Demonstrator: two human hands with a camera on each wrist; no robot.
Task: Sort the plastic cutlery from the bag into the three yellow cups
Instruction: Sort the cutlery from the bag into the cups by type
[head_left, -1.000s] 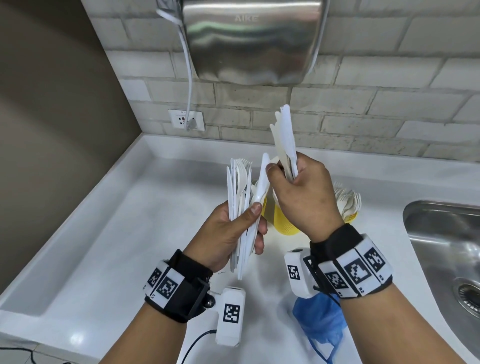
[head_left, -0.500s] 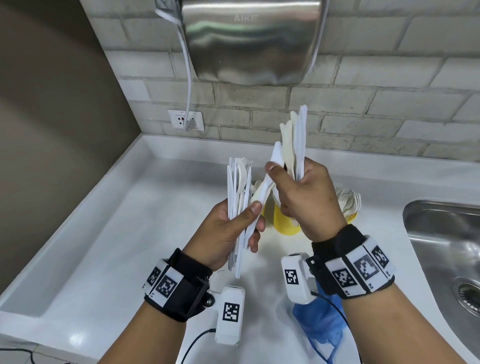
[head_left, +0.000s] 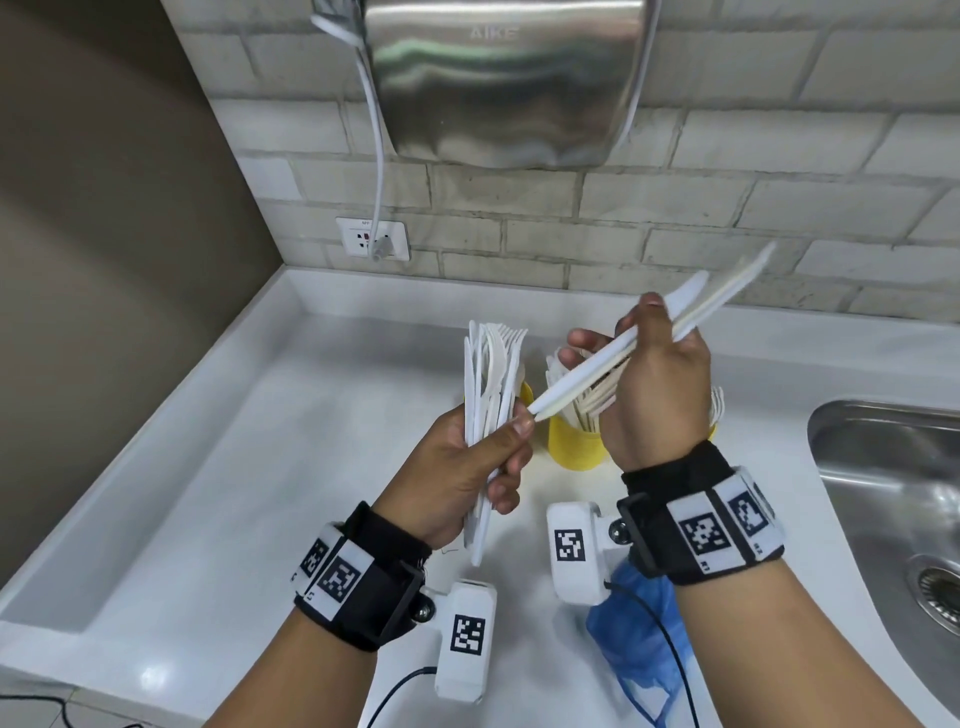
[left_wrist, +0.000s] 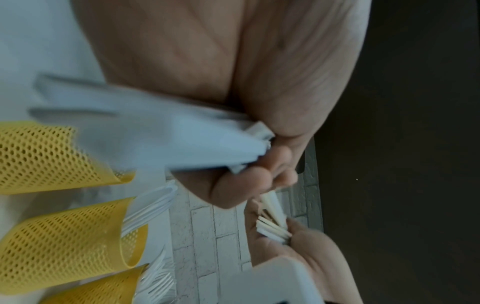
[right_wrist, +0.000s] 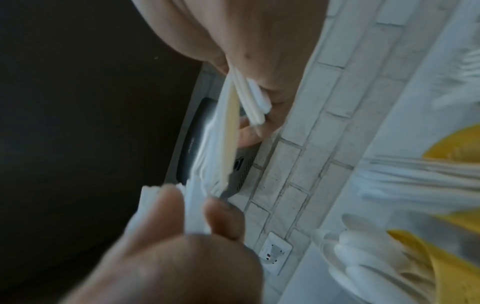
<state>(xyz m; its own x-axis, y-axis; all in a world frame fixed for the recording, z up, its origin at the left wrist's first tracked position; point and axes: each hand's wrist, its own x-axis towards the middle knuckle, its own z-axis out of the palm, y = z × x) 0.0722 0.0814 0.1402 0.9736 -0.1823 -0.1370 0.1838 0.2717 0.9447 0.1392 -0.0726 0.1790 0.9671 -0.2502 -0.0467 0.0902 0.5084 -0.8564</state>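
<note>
An upright bundle of white plastic forks and other cutlery (head_left: 491, 410) stands gripped in the left hand (head_left: 462, 467), tines up, while a slanted handful of white plastic knives (head_left: 649, 338) lies across the right hand (head_left: 657, 395), one tip almost touching the left thumb. Behind the hands, three yellow perforated plastic cups (left_wrist: 64, 236) stand in a row on the white counter, the middle cup (head_left: 576, 441) holding white cutlery handles-up, the rightmost one holding white spoons (right_wrist: 363, 273). A crumpled blue plastic bag (head_left: 639, 634) lies on the counter below the right wrist.
</note>
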